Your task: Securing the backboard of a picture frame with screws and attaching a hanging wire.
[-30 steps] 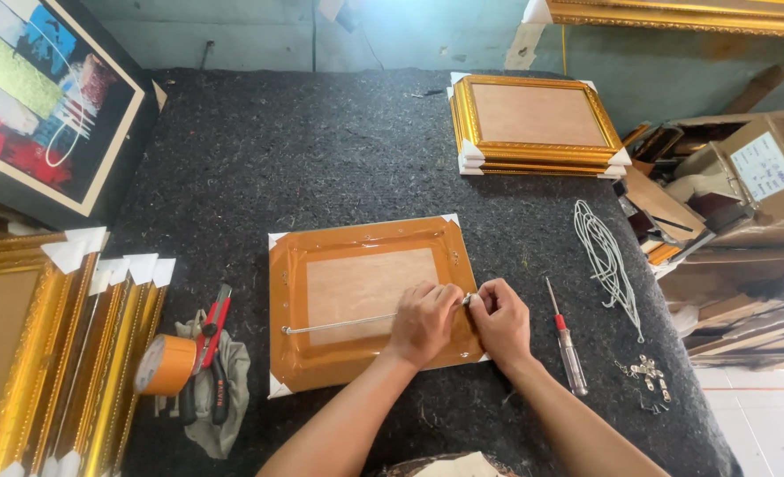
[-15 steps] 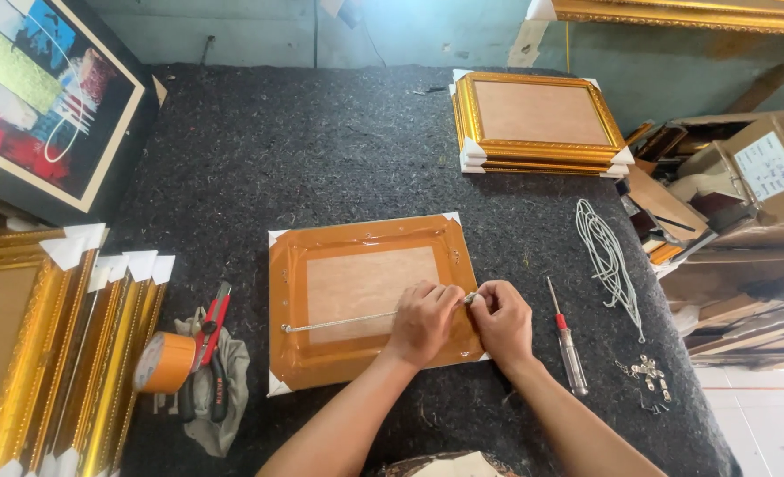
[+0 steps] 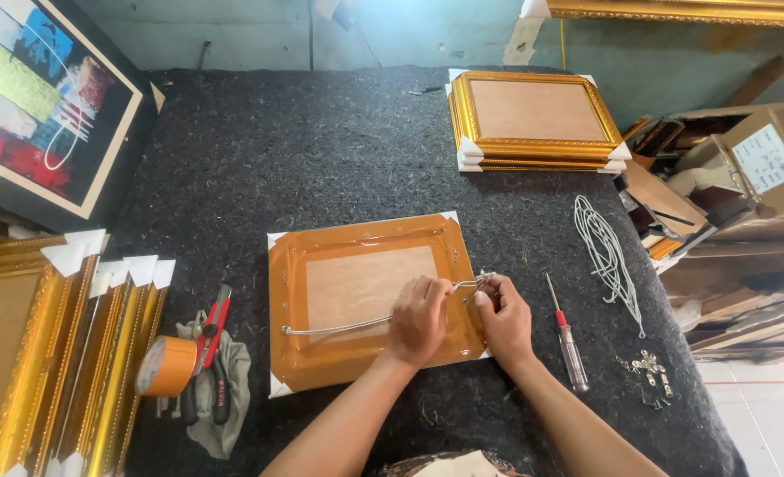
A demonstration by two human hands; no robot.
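Dark grey felt is covering the whole workbench (image 3: 321, 150), and it's looking pretty fuzzy with bits of lint all over. Near the middle of the front edge an orange-backed picture frame (image 3: 370, 296) is lying face down, with white protectors showing on its corners. A thin hanging wire (image 3: 339, 328) is stretching across the back of it from the left side over to the right.

The person's left hand (image 3: 418, 320) is resting on the frame's lower right area, fingers curled in and pinching the wire near its right end. The right hand (image 3: 504, 318) is sitting just beside it at the frame's right edge, fingertips closed on the twisted wire end by the little metal hanger; exactly how tight the pinch is can't be made out. Both hands are nearly touching each other.

Just right of the hands a red-handled screwdriver (image 3: 568, 336) is lying on the felt, pointing roughly front to back. Further right a bundle of white wire (image 3: 608, 256) is trailing toward the right edge, and a small pile of metal hangers (image 3: 650, 367) is sitting near the front right corner.

Over at the back right a stack of gold frames (image 3: 533, 119) is sitting face down. Along the left edge more gold frames (image 3: 65, 353) are standing on their sides, with a roll of orange tape (image 3: 166, 366) and red-handled pliers (image 3: 213, 331) lying on a grey rag (image 3: 228, 397) beside them. An abstract painting (image 3: 38, 97) is leaning at the back left corner.
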